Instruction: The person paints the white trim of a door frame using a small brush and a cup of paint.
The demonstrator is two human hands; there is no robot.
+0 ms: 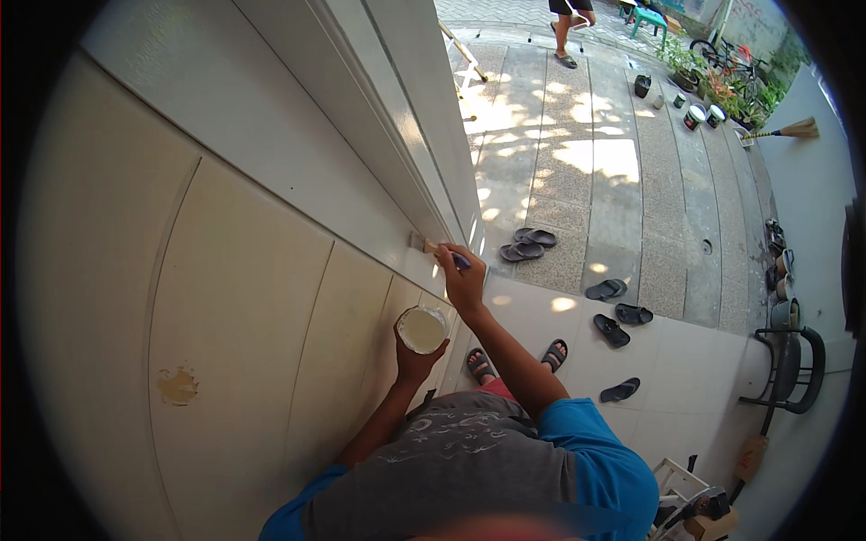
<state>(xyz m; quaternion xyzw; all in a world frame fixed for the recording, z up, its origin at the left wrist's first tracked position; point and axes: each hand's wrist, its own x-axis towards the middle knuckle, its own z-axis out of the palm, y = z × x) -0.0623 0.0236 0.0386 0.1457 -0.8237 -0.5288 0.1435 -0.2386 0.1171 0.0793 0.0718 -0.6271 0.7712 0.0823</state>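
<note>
My right hand (462, 281) grips a paintbrush (431, 245) and holds its bristles against the white painted band of the wall (271, 135). Below it, my left hand (415, 361) holds up a small round tub of pale paint (422, 329) from underneath, close to the cream tiled lower wall (244, 307). My own feet in sandals (514, 359) stand on the white floor tiles just under my arms.
Several loose sandals (577, 279) lie on the floor to the right. A patch of missing paint (178, 386) marks the lower wall. A dark chair (789, 365) stands at the far right. Another person's legs (566, 32), pots and a broom (785, 131) are far off.
</note>
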